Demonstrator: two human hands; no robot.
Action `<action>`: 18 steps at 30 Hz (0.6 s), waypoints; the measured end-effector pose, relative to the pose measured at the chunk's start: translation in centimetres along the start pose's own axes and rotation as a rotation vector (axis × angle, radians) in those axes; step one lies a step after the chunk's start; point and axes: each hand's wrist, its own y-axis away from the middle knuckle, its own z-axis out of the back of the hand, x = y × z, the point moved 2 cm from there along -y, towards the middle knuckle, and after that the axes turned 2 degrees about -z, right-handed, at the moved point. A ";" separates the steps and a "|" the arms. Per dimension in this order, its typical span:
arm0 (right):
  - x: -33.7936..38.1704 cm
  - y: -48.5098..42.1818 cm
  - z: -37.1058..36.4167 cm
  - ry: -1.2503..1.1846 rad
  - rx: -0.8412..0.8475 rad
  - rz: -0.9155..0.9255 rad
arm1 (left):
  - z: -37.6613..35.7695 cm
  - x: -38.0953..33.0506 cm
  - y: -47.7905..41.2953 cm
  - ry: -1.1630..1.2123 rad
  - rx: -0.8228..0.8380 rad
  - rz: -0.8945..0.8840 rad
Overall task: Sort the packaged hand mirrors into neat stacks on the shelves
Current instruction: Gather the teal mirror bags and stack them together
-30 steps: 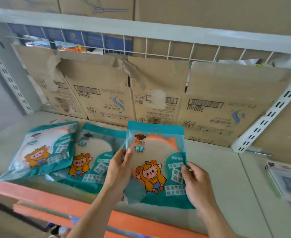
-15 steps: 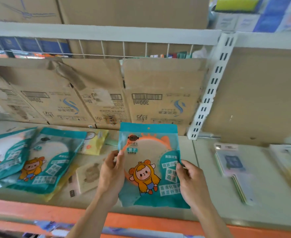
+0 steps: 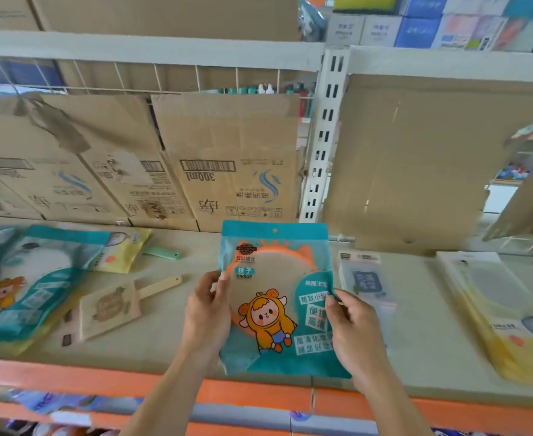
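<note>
Teal plastic mirror packet (image 3: 277, 297) drifts right, well clear of matching teal stack (image 3: 32, 278) | left hand (image 3: 207, 313) and right hand (image 3: 355, 332) pinch its side edges | not yet shelved

Beige shelf (image 3: 171, 338), orange front edge. Far left: overlapping teal mirror packets (image 3: 35, 278). Near them lie a yellow packet (image 3: 119, 254), a green handle (image 3: 164, 254) and a beige paddle-shaped mirror (image 3: 114, 306). Right side: a clear packet (image 3: 366, 280), then a stack of yellow-bottomed packets (image 3: 510, 328).
</note>
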 end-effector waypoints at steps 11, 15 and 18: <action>-1.6 -0.1 5.5 0.002 -0.034 -0.046 | -5.6 -0.2 1.8 0.032 0.078 0.019; -1.9 -0.1 7.0 -0.019 -0.071 -0.063 | -7.4 -0.2 1.8 0.022 0.104 0.017; -2.4 -0.2 7.9 -0.011 -0.111 -0.074 | -8.7 -0.5 1.7 0.022 0.137 0.013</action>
